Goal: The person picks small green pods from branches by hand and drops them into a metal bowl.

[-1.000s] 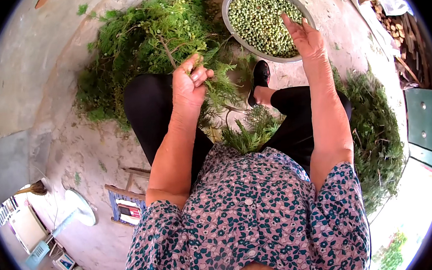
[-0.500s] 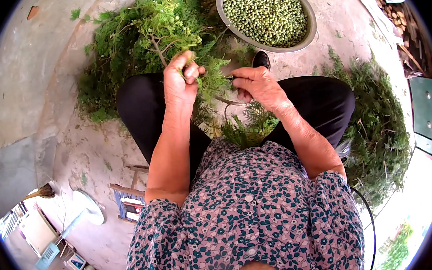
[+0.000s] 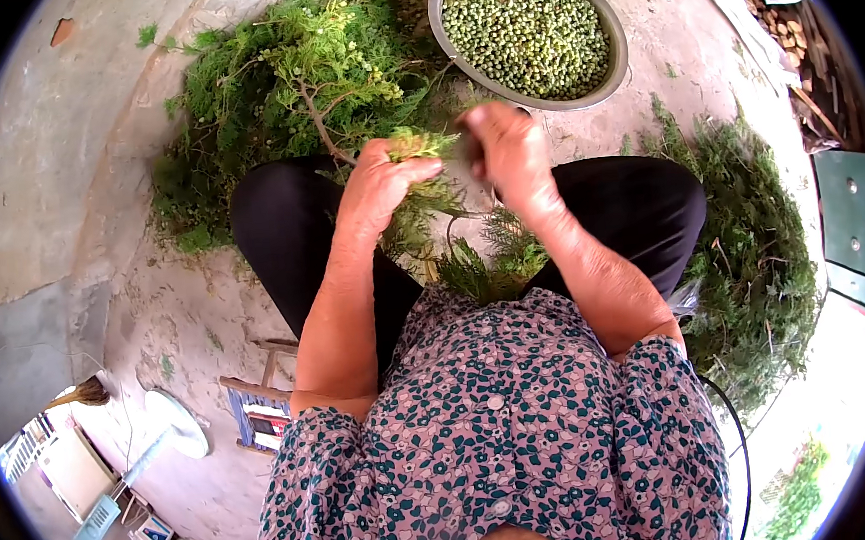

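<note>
My left hand [image 3: 379, 188] is closed around a leafy evergreen branch [image 3: 320, 122]. Its brown stem runs up and left from my fist, and feathery green sprays stick out past my fingers. To the right, my right hand [image 3: 517, 159] is raised just below the metal basin, apart from the sprays. Its fingers look curled but are smeared by motion, so what they hold, if anything, does not show. The wide metal basin [image 3: 563, 104] contains a mass of small round green cones or berries [image 3: 524, 33]. More green sprigs [image 3: 492, 266] lie between my thighs.
A big heap of leafy branches [image 3: 212, 135] lies beyond my left knee. Another green pile [image 3: 752, 248] spreads along my right side. At lower left are a small wooden stool [image 3: 262, 412], a standing fan [image 3: 175, 425] and a broom [image 3: 82, 393].
My right hand has risen slightly away from the sprays toward the basin. My left hand has moved a little down and right, turning, with the branch still in it.
</note>
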Demonstrator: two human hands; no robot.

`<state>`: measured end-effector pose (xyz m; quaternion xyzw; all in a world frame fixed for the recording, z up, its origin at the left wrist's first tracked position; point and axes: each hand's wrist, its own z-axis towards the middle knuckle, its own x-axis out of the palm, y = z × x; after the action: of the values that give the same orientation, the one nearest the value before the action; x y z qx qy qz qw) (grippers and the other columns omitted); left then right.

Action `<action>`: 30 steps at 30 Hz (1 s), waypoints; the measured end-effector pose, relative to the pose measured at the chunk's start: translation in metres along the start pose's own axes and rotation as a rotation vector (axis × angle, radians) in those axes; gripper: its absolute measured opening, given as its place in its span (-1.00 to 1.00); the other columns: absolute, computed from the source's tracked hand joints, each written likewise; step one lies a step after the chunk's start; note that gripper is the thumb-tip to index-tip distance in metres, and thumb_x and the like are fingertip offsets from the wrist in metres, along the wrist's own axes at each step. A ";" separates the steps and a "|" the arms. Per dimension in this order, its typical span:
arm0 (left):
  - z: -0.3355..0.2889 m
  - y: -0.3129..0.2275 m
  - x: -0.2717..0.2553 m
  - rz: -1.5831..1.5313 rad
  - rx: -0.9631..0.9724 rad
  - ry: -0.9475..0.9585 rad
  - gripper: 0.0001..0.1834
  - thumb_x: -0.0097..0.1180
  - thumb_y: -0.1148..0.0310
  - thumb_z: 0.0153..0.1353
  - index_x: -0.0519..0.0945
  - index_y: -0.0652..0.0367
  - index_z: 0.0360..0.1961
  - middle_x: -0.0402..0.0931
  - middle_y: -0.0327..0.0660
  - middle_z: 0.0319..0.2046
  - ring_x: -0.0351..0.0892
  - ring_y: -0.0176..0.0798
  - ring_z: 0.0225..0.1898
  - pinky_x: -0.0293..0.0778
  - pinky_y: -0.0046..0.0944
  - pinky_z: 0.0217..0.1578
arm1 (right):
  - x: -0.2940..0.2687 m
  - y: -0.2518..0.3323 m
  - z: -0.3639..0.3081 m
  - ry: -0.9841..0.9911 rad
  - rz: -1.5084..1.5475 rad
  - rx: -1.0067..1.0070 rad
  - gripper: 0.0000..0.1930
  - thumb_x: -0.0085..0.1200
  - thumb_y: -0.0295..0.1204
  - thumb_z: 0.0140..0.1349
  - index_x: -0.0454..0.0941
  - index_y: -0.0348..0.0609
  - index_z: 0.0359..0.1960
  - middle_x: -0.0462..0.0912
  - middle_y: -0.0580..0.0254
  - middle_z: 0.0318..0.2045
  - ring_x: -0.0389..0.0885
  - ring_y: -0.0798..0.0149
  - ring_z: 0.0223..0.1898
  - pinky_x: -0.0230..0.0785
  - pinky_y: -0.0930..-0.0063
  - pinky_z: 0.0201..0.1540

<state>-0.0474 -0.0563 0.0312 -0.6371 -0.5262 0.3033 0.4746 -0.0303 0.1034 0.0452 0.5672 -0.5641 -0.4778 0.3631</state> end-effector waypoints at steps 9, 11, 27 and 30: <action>0.003 0.018 -0.046 -0.711 0.115 -0.026 -0.83 -0.05 0.38 0.11 0.38 0.20 -0.58 0.32 -0.23 -0.72 0.07 -0.43 -0.82 0.30 -0.48 -0.51 | -0.087 -0.035 0.091 -0.227 1.167 0.112 -0.62 -0.25 -0.37 0.27 0.10 -0.43 0.01 0.45 -0.08 -0.24 0.45 0.11 -0.13 0.34 0.32 0.03; 0.001 0.021 -0.053 -0.748 0.129 -0.016 -0.78 -0.04 0.32 0.11 0.37 0.19 -0.60 0.28 -0.26 -0.75 0.01 -0.42 -0.84 0.32 -0.39 -0.34 | -0.064 -0.042 0.084 -0.231 0.858 0.259 -0.64 -0.27 -0.40 0.28 0.16 -0.45 0.00 0.47 -0.03 -0.27 0.51 0.17 -0.23 0.41 0.42 -0.06; -0.020 0.017 0.030 0.638 0.865 0.102 -0.55 0.16 0.57 -0.20 0.50 0.16 -0.15 0.47 -0.13 -0.19 0.43 -0.13 -0.14 0.30 -0.17 -0.06 | 0.035 -0.064 0.033 0.359 0.877 0.417 -0.67 0.13 -0.18 0.04 0.40 -0.15 -0.31 0.55 0.20 -0.42 0.54 0.30 -0.45 0.45 0.47 -0.44; -0.031 0.021 0.041 0.601 1.017 0.053 -0.49 0.14 0.56 -0.19 0.44 0.23 -0.08 0.41 -0.09 -0.06 0.35 -0.08 0.02 0.16 -0.08 0.08 | 0.026 -0.044 0.038 0.289 0.746 0.398 -0.67 0.06 -0.15 0.10 0.42 -0.19 -0.36 0.56 0.13 -0.50 0.55 0.26 -0.52 0.47 0.42 -0.48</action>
<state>-0.0012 -0.0254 0.0281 -0.4581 -0.0993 0.6225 0.6268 -0.0554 0.0868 -0.0109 0.4448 -0.7544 -0.1121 0.4695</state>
